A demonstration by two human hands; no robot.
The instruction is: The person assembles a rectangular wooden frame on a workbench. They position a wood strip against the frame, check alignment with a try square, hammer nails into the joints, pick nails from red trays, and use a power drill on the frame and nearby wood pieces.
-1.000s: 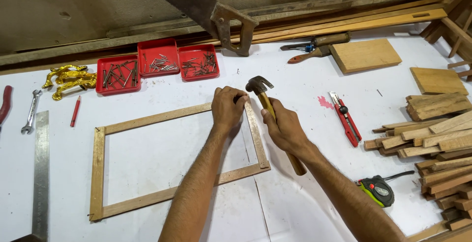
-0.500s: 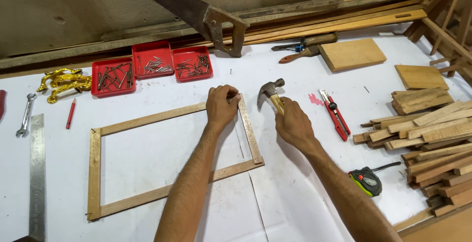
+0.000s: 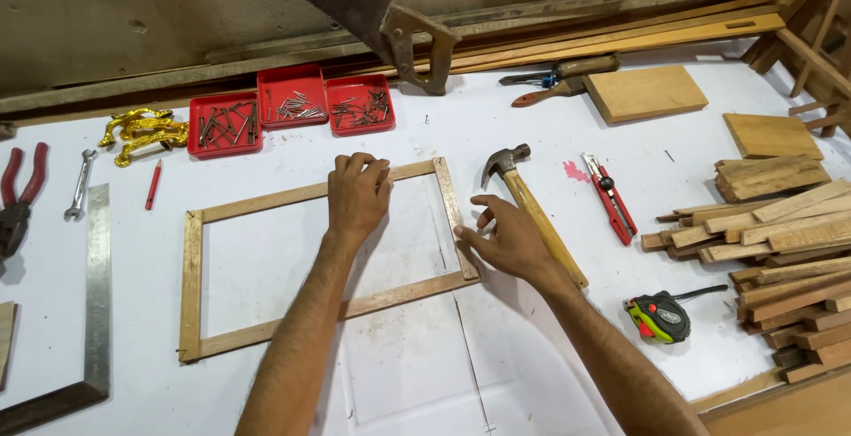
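A thin rectangular wooden frame [image 3: 267,200] lies flat on the white bench. My left hand [image 3: 356,197] rests fingers-down on the frame's far strip, near its right corner. My right hand [image 3: 505,239] is spread flat, fingertips touching the frame's right strip. A claw hammer [image 3: 532,207] with a wooden handle lies on the bench right beside that hand, its head pointing away from me; the hand is not holding it.
Three red trays [image 3: 232,124] of nails sit behind the frame, a hand saw [image 3: 372,19] behind them. Pliers [image 3: 19,197], a wrench [image 3: 80,183], a steel square [image 3: 93,312] are left. A red utility knife [image 3: 610,198], tape measure [image 3: 658,315] and stacked wood strips [image 3: 780,250] are right.
My right hand has put the hammer down on the bench and now lies open against the frame's right strip. My left hand has stayed on the far strip.
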